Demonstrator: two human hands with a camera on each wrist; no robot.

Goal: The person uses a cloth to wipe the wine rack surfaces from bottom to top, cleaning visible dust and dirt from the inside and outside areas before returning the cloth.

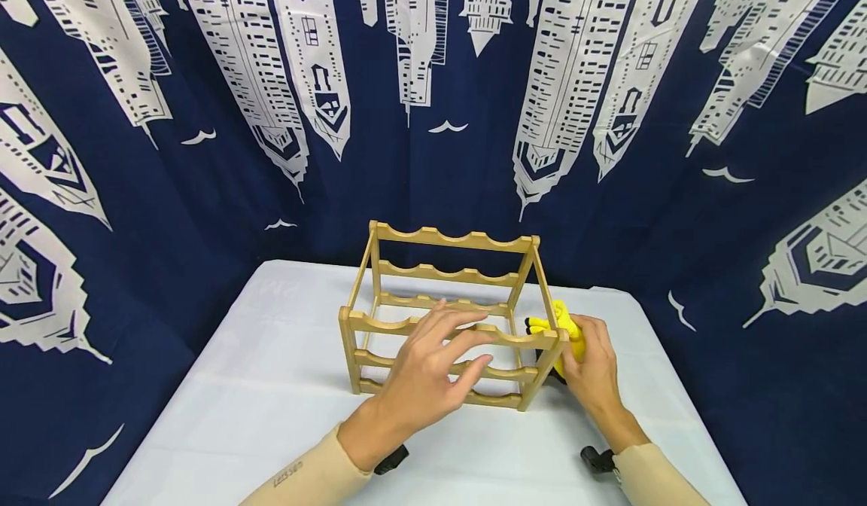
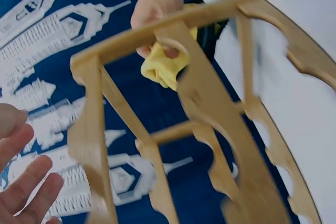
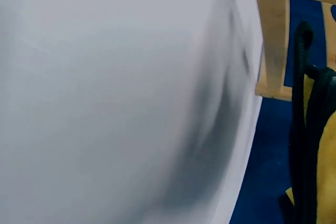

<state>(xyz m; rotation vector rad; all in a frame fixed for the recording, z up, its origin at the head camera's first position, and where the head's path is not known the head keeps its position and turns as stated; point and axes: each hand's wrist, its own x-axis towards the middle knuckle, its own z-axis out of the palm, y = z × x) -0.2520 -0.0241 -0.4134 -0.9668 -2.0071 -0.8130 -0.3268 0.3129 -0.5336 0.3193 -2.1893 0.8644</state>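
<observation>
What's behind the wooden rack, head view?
White tabletop, navy cloth and, at the right post, part of the yellow toy. The rack and the left hand hide the rest.

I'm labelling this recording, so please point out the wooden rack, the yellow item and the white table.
Wooden rack (image 1: 478, 241), head view: on its back top rail.
Yellow item (image 2: 163, 67), left wrist view: on its lower-left end.
White table (image 1: 271, 370), head view: on its bare left part.
</observation>
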